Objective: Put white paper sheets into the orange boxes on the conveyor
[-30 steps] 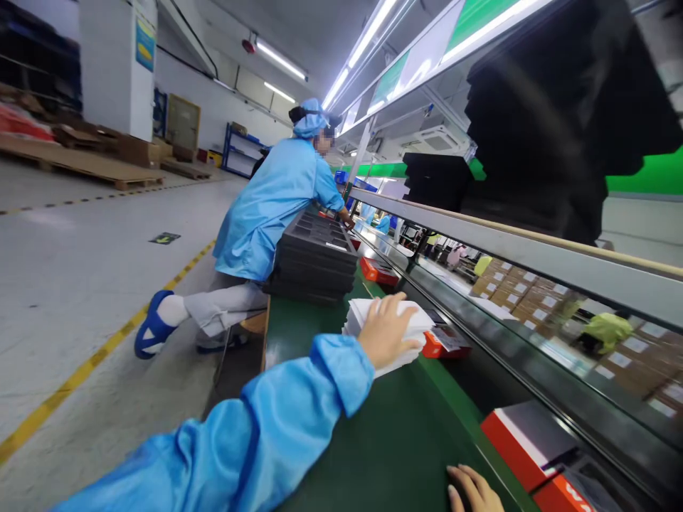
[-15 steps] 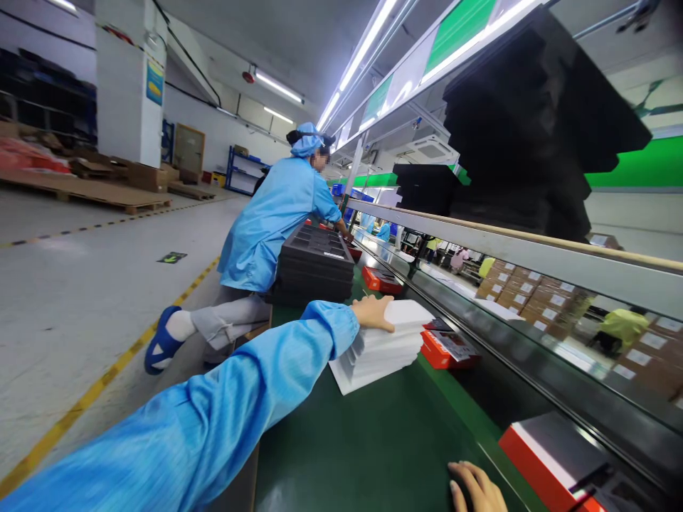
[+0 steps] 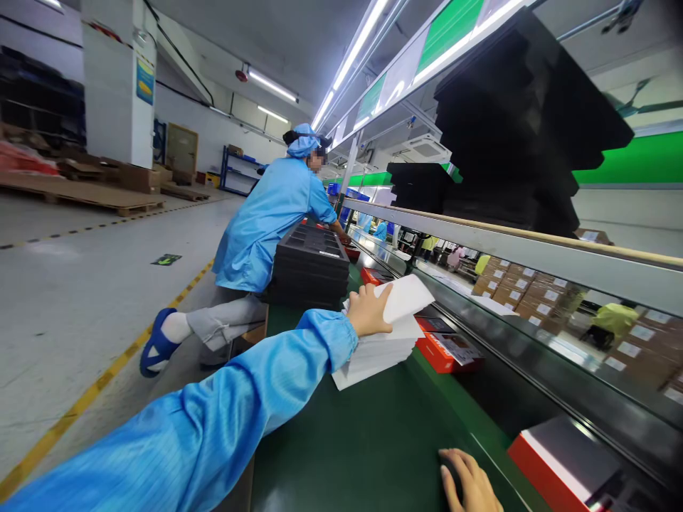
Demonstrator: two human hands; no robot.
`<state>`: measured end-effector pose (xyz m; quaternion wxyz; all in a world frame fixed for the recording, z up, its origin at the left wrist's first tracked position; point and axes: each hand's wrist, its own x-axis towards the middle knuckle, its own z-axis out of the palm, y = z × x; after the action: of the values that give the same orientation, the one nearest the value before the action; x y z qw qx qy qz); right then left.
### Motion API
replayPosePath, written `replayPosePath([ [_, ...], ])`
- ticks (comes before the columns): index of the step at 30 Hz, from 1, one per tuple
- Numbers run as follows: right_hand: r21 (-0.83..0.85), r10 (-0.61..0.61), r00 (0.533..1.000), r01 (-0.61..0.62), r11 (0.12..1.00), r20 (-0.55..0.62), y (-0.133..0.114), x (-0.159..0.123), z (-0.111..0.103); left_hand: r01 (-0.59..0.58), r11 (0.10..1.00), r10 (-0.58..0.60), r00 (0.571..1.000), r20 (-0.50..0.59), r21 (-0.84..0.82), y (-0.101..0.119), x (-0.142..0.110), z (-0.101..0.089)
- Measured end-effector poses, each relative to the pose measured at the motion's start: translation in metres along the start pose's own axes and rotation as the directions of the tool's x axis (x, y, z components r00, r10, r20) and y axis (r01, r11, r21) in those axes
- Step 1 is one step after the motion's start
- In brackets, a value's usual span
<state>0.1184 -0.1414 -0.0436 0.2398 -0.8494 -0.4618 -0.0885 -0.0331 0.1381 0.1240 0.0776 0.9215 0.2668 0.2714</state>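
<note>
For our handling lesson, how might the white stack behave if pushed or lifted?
The white stack might slide apart, since its layers sit unevenly. Its top piece seems light and fairly stiff: the left hand holds it tilted without obvious sagging.

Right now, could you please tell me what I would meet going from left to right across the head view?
Grey column → black tray stack → white stack, with the left hand on it → right hand → red-sided box.

Head view, forward-down along green bench (image 3: pixel 363 441)
</note>
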Motion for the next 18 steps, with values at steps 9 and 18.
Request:
replayPosePath([
  [9,0.969,0.276,0.943,-0.222,0.108,0.186,-0.129,0.007,-0.028,-0.361,0.925,0.352,0.932,-0.093,-0.121,0.057,-0.074,0.004],
  [18,0.807,0.611,0.788,-0.404,0.431,0.069,-0.097,0.006,-0.036,-0.274,0.891,0.366,0.905,0.218,-0.362,0.075,-0.098,0.078],
])
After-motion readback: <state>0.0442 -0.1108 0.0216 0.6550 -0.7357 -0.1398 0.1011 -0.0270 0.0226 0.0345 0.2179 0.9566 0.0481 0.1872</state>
